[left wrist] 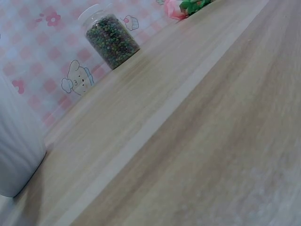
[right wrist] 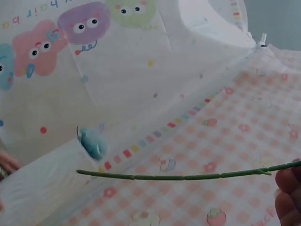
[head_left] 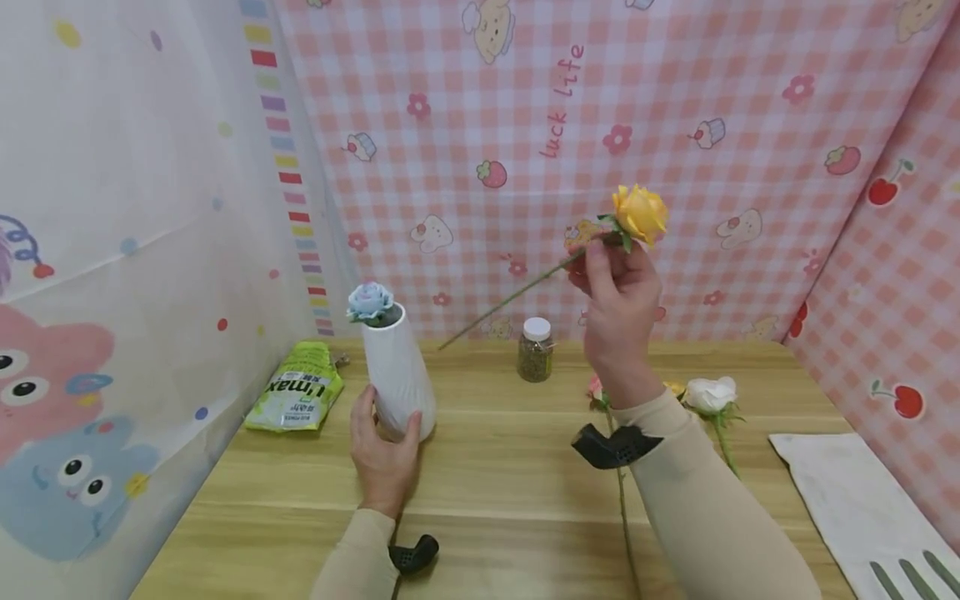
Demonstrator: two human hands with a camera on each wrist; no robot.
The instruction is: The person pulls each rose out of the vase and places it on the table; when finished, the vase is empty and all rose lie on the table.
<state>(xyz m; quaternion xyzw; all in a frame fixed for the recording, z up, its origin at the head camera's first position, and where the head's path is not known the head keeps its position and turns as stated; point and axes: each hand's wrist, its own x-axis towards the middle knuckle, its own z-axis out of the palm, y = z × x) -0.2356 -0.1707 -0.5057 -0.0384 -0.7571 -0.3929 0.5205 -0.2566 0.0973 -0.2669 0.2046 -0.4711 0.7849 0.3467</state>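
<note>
A white ribbed vase (head_left: 400, 375) stands on the wooden table with a pale blue rose (head_left: 370, 302) leaning out of its mouth. Low on the vase, my left hand (head_left: 384, 458) grips it, thumb on the right side and fingers on the left. My right hand (head_left: 621, 308) is raised and pinches a yellow rose (head_left: 640, 215) just below its bloom. The rose's long green stem (right wrist: 183, 178) slants down to the left, its tip in the air right of the vase's mouth. In the left wrist view only the vase's lower part (left wrist: 19, 141) shows.
A white-capped jar of small grains (head_left: 536, 354) stands at the back. Left of the vase lies a green packet (head_left: 298, 390). A white rose (head_left: 711, 395) and a pink flower (head_left: 596, 388) lie near the right forearm, which partly hides them. A white cloth (head_left: 855, 500) lies at the right.
</note>
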